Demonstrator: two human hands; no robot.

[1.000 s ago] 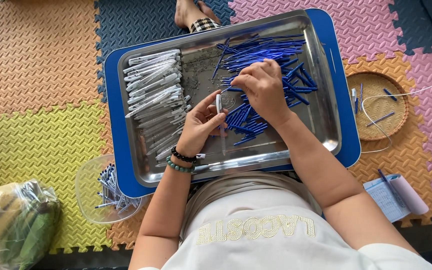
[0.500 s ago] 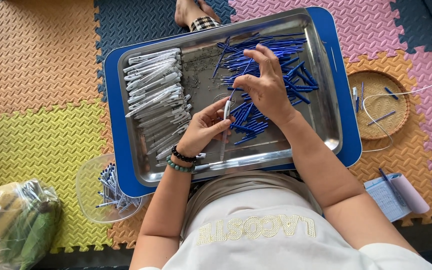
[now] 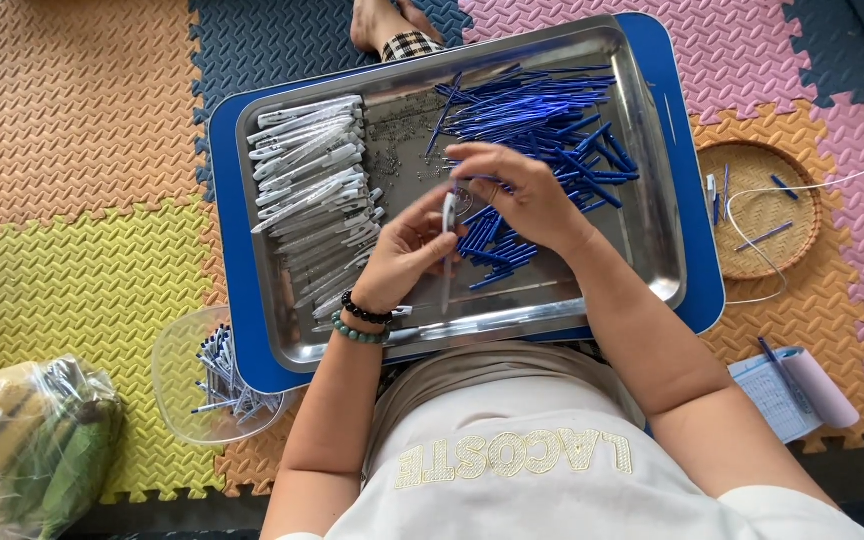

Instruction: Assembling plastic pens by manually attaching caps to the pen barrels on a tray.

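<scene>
Over the steel tray (image 3: 652, 230), the left hand (image 3: 407, 255) pinches a white pen barrel (image 3: 448, 235) upright while the right hand (image 3: 522, 190), fingers curled, grips its top beside blue refills (image 3: 542, 115).

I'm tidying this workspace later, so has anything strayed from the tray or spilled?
A few blue refills and a white piece lie in the wicker basket right of the steel tray, apart from the main blue pile. Small springs are scattered loose across the tray floor. Nothing looks damaged.

The right hand (image 3: 522, 195) lifted off the blue refills (image 3: 542, 120) and met the left hand (image 3: 407, 250), which raised its white pen barrel (image 3: 448, 225).
</scene>
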